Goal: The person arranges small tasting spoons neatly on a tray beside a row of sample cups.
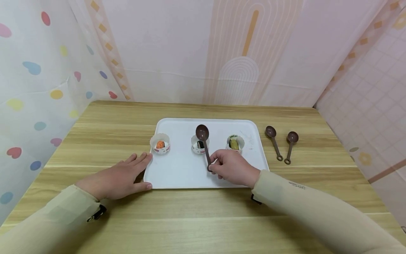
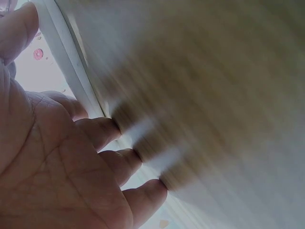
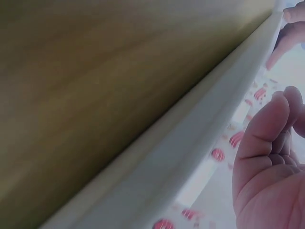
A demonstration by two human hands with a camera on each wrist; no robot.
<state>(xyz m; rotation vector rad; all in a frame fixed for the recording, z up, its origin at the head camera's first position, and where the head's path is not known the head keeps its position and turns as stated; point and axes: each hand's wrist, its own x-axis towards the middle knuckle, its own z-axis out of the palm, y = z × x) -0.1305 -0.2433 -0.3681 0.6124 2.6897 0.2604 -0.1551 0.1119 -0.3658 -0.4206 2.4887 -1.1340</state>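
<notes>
My right hand (image 1: pixel 233 167) pinches the ring end of a brown measuring spoon (image 1: pixel 202 133). In the head view the spoon's bowl overlaps the middle paper cup (image 1: pixel 195 149); whether they touch I cannot tell. That cup holds a black-and-white sushi-like piece (image 1: pixel 200 144), partly hidden by the handle. My left hand (image 1: pixel 122 178) lies at the left edge of a white tray (image 1: pixel 177 173), its fingers fairly straight. Beside its fingertips on the tray stands the left cup (image 1: pixel 162 151) with an orange piece (image 1: pixel 160 144). Near my right knuckles is the right cup (image 1: pixel 241 143), holding a yellow-green piece (image 1: pixel 234 144).
Two more brown measuring spoons, one nearer the tray (image 1: pixel 270 132) and one farther right (image 1: pixel 292 137), lie on the wooden table (image 1: pixel 203 215). Patterned curtains (image 1: pixel 165 49) hang along the back and both sides.
</notes>
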